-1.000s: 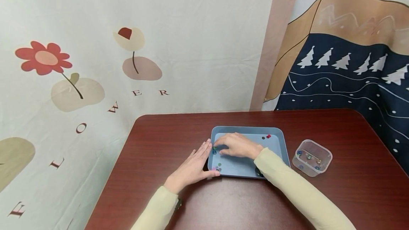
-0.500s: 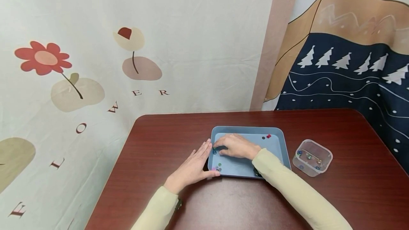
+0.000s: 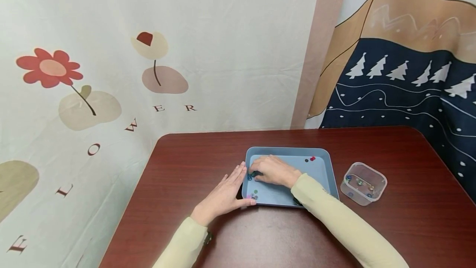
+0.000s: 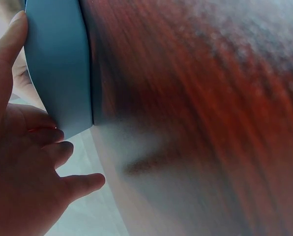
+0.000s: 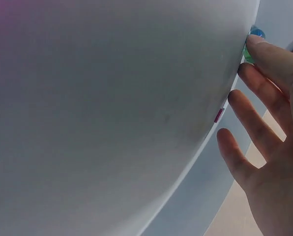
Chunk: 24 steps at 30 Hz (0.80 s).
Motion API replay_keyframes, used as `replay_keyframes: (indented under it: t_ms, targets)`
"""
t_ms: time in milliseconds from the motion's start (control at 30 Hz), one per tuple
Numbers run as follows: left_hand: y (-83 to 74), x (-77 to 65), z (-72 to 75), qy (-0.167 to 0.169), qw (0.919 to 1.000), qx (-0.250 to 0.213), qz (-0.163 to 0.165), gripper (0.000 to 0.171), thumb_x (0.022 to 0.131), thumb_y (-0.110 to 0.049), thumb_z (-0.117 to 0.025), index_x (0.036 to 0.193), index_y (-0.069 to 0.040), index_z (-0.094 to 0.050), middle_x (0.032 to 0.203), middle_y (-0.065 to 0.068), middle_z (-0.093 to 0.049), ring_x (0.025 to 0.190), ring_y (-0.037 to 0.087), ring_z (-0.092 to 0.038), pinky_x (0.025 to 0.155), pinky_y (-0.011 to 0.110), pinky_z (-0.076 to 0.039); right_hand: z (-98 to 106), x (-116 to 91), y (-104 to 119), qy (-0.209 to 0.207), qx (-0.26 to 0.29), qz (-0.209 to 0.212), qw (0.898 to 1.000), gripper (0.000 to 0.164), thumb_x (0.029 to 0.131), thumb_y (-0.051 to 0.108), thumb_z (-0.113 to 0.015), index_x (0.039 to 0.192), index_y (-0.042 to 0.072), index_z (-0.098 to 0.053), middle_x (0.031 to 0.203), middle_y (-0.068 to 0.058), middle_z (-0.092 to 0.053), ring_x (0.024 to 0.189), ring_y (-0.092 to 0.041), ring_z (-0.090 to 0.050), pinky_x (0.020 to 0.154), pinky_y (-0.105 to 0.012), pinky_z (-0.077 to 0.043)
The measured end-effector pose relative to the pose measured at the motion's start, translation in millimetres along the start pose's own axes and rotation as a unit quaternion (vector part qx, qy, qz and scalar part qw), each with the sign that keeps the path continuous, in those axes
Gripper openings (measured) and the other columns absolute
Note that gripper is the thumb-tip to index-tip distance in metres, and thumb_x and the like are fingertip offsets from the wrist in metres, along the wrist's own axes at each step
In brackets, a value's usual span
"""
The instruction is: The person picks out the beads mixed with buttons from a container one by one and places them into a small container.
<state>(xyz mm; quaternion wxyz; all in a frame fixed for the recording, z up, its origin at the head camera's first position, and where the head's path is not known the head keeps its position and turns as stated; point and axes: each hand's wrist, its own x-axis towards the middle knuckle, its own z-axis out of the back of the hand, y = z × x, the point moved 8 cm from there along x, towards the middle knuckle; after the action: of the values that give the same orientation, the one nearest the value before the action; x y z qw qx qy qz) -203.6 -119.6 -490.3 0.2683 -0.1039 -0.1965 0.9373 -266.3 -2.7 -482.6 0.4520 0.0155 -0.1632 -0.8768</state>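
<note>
In the head view a blue tray (image 3: 288, 151) lies on the table. My right hand (image 3: 274, 171) reaches into its left end, fingers bent down over small glassy balls like marbles. The right wrist view shows the thumb and index finger pinching at a green marble (image 5: 248, 54), beside a blue marble (image 5: 257, 32) at the tray wall. My left hand (image 3: 222, 198) rests with straight fingers along the tray's left side and its thumb at the front edge. Small pink and green pieces (image 3: 253, 195) lie in the near left corner.
Right of the tray stands a clear plastic box (image 3: 363, 184) with several marbles inside. Small red pieces (image 3: 312, 159) and a dark piece (image 3: 306, 160) lie in the tray's far right part. The brown table (image 3: 193, 160) ends at a printed curtain (image 3: 230, 53).
My right hand has shifted slightly, and more of the dark green and blue marbles now shows between its thumb and index finger. The left hand and the tray have stayed in place.
</note>
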Motion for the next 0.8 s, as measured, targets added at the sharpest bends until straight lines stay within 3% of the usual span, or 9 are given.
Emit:
replay_keyframes:
  t_ms: [567, 800]
  targets:
    - [-1.2, 1.3, 0.6, -0.006, 1.0000, -0.002, -0.003, 0.108, 0.092, -0.061, -0.071, 0.163, 0.001, -0.020, 0.173, 0.013, -0.012, 0.158, 0.031, -0.015, 0.119, 0.064, -0.025, 3.9, -2.2, -2.8, -0.026, 0.014, 0.019, 0.999, 0.013, 0.093, 0.017, -0.080, 0.106, 0.016, -0.080, 0.105, 0.005, -0.076, 0.102, -0.012, -0.069, 0.091, -0.038, -0.056]
    - [-0.8, 1.0, 0.5, -0.009, 1.0000, -0.003, -0.001, 0.108, 0.091, -0.061, -0.072, 0.163, 0.002, -0.021, 0.173, 0.013, -0.012, 0.158, 0.031, -0.016, 0.119, 0.064, -0.025, 14.4, -6.9, -15.5, -0.055, 0.066, -0.021, 0.996, 0.016, 0.095, 0.017, -0.077, 0.110, 0.012, -0.080, 0.108, 0.002, -0.075, 0.101, -0.015, -0.070, 0.093, -0.037, -0.056]
